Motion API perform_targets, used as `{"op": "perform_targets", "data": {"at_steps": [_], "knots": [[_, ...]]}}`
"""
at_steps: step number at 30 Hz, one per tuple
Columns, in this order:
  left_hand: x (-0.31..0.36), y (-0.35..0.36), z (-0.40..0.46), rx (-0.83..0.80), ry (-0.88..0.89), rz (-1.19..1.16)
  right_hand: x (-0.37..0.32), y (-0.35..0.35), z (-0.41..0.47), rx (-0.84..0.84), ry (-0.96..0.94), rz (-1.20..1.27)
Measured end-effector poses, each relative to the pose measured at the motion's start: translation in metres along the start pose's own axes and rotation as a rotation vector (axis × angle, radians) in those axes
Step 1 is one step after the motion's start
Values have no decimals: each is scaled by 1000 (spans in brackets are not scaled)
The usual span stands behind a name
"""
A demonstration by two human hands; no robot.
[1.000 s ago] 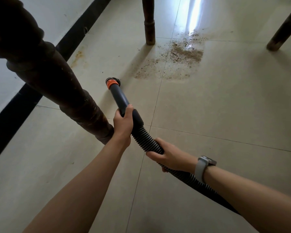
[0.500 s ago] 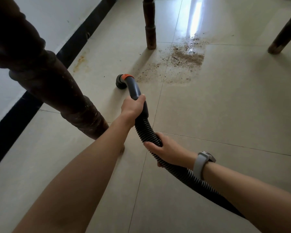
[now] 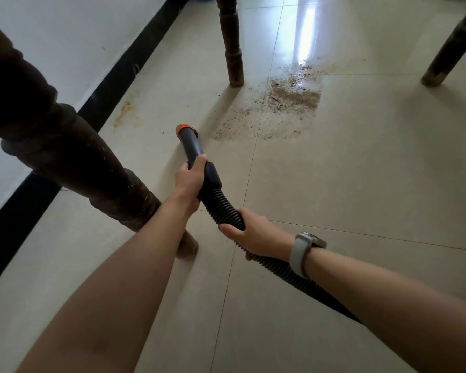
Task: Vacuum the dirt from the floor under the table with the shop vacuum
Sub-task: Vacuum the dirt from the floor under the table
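The left hand (image 3: 190, 177) has its grip curled round the dark nozzle tube (image 3: 193, 146), whose orange-ringed tip lies near the dirt (image 3: 285, 99) on the floor (image 3: 361, 170). The right hand (image 3: 256, 234) grips the ribbed hose (image 3: 221, 205) behind it, beside a table leg (image 3: 92, 168).

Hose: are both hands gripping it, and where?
Yes. The left hand grips the hose by its rigid nozzle tube; the right hand grips the ribbed part.
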State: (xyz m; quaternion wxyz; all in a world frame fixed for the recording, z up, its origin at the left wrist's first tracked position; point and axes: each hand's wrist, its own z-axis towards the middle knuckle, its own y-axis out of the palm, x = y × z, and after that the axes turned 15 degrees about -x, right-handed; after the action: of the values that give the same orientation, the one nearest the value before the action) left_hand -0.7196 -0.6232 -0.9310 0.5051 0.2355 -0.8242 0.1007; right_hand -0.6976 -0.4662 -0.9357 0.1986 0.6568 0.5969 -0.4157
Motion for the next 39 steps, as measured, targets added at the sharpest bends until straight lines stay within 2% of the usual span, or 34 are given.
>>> {"op": "perform_targets", "data": {"at_steps": [6, 18, 39], "knots": [[15, 4, 16, -62, -10, 61, -7, -9, 7, 52, 3, 39], [-2, 4, -7, -134, -38, 107, 10, 5, -8, -25, -1, 34], [-10, 42, -14, -156, -35, 185, 31, -3, -37, -7, -12, 127]]}}
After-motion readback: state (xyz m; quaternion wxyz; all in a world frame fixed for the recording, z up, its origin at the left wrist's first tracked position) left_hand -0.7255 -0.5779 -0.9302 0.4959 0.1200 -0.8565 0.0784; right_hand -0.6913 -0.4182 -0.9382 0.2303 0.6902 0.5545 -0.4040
